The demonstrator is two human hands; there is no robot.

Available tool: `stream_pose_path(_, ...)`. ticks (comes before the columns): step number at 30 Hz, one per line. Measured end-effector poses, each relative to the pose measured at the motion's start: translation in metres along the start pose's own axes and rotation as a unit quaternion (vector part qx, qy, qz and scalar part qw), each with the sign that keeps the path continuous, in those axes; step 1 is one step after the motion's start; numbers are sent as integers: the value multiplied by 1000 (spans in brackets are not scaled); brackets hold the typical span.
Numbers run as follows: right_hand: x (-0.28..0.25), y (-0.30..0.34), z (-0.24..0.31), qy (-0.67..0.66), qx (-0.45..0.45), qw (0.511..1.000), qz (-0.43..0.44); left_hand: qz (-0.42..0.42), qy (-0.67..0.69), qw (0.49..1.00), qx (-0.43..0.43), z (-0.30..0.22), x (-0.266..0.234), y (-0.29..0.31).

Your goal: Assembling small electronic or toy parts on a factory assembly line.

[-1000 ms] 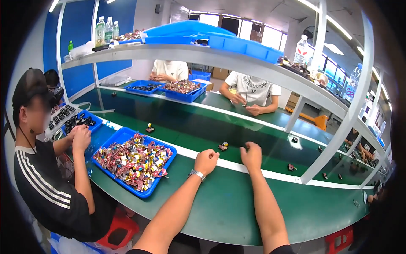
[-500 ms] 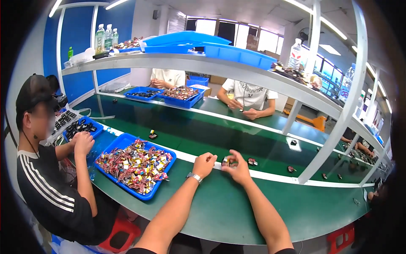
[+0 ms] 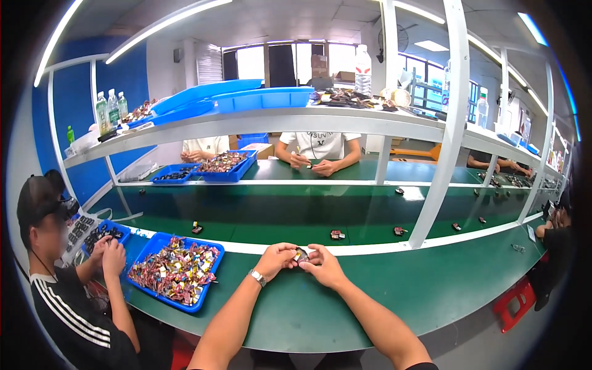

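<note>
A small black part with a pale and yellow piece on it (image 3: pixel 300 255) is held between both hands, just over the near edge of the green belt. My left hand (image 3: pixel 274 263), with a metal watch on its wrist, pinches its left side. From the other side the fingers and thumb of my right hand (image 3: pixel 325 267) close on it. My fingertips hide part of it. A similar small part with red and white on it (image 3: pixel 337 235) lies on the belt (image 3: pixel 277 219) just beyond my hands.
To my left stands a blue tray (image 3: pixel 191 306) heaped with small wired pieces. Beside it a co-worker (image 3: pixel 74 296) handles something small. More parts (image 3: pixel 399 231) lie along the belt. A white shelf (image 3: pixel 265 121) on posts (image 3: pixel 439 179) spans above; people sit across.
My right hand, earlier spread around a part at the belt's near edge, has come together with my left hand, and both now grip a part. The view has tilted up and turned right.
</note>
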State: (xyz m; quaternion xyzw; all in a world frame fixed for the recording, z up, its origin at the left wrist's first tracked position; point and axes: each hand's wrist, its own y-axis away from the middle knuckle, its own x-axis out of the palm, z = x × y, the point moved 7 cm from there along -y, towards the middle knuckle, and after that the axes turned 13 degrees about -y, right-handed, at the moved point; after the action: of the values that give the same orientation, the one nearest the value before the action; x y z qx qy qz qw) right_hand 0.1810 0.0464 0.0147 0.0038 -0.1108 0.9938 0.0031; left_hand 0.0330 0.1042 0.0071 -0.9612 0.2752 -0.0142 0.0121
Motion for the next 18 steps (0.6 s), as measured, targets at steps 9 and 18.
stream_pose_path(9,-26,-9,6,-25,-43,997,-52,72,22,996,-36,-10,28,11)
stream_pose_path(18,-15,-1,34,101,-114,988,11,134,47,989,-26,0,33,9)
